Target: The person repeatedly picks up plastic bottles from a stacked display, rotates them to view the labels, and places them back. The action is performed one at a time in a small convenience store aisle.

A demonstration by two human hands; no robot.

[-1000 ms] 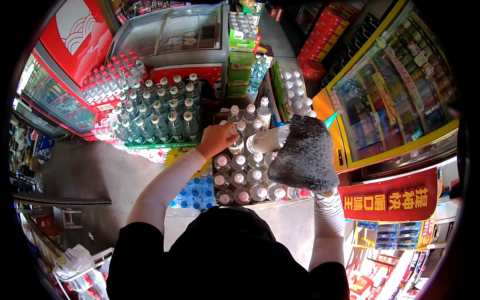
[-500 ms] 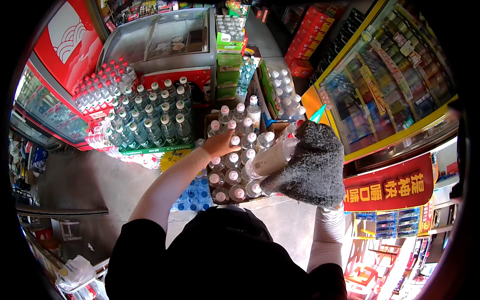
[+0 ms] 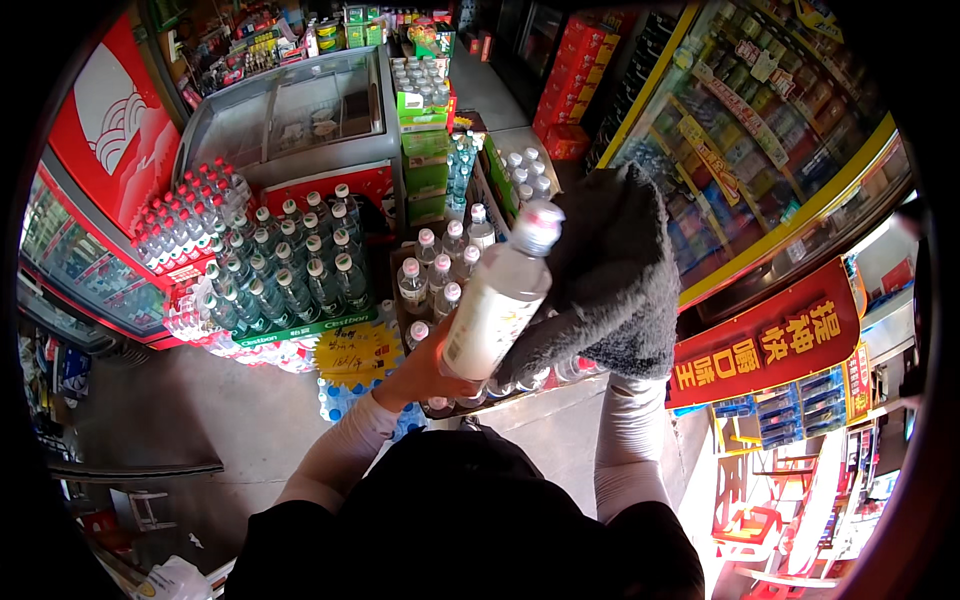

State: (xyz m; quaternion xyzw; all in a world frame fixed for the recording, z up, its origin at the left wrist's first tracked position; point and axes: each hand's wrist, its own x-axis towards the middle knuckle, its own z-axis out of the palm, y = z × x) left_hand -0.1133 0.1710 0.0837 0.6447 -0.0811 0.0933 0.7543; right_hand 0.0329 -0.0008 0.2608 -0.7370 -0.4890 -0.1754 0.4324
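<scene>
My left hand (image 3: 425, 378) is wrapped around the lower part of a clear bottle (image 3: 497, 312) with a pale label and pinkish-white cap. Raised above the carton, the bottle tilts with its cap toward the far right. A thick, fuzzy grey cloth (image 3: 632, 325) covers my right hand, hiding its fingers; it hangs just right of the bottle, and I cannot tell whether they touch. Below both hands stand several similar bottles (image 3: 413, 288) with pinkish caps in an open cardboard carton, partly hidden by the held bottle and cloth.
On the left stand packs of green-capped bottles (image 3: 292, 265) and red-capped bottles (image 3: 195, 215). Behind them is a glass-topped chest freezer (image 3: 290, 120). Stacked green cartons (image 3: 426, 175) rise beyond my carton. A glass-fronted cabinet (image 3: 750, 150) and a red banner (image 3: 765, 335) border the right.
My left hand has gone from the caps in the carton to gripping the bottle that lay tilted against the cloth. That bottle is now raised and nearer the middle, its cap exposed.
</scene>
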